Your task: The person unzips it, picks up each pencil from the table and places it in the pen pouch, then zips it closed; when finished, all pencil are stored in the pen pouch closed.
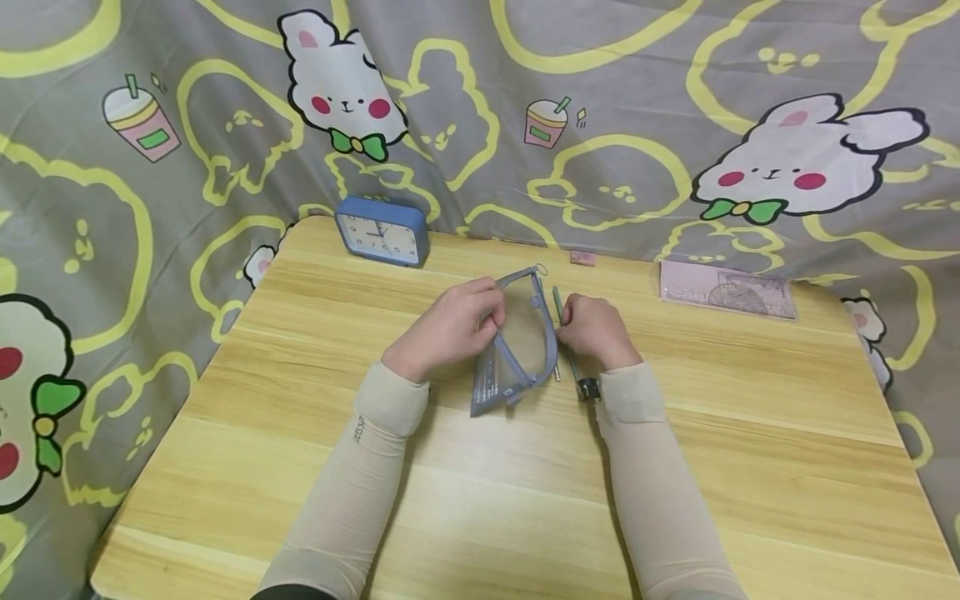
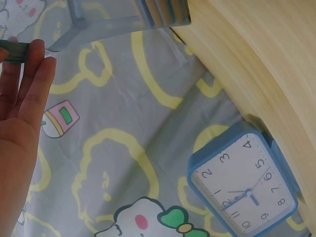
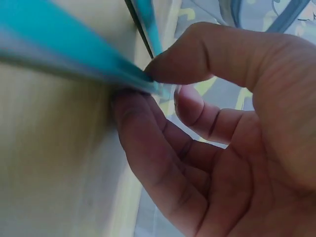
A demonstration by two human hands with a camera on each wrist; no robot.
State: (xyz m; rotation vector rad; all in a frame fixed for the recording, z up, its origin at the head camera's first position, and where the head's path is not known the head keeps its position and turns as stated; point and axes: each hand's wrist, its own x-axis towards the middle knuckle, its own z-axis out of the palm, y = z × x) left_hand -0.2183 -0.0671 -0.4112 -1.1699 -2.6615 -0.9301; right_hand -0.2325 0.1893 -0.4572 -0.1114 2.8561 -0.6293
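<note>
A see-through zip pouch [image 1: 491, 387] with grey-blue trim stands tilted on the table, its mouth spread wide. My left hand [image 1: 457, 325] pinches one edge of that mouth; the left wrist view has this hand [image 2: 22, 103] at its left border, thumb mostly out of frame. Just right of the pouch, my right hand [image 1: 597, 332] pinches a slim teal pencil [image 1: 557, 298] between thumb and forefinger. Up close the teal pencil [image 3: 64, 39] runs low along the wood. A second teal strip [image 3: 148, 22] shows behind the thumb. Beside the pouch a thin stick's pale end [image 1: 557, 375] pokes out.
A blue alarm clock [image 1: 382, 233] stands at the back left of the wooden table [image 1: 495, 517]. Toward the back right lies a pinkish printed slip [image 1: 726, 290], with a small pink piece [image 1: 582, 258] near the back edge. A patterned curtain [image 1: 465, 125] hangs behind.
</note>
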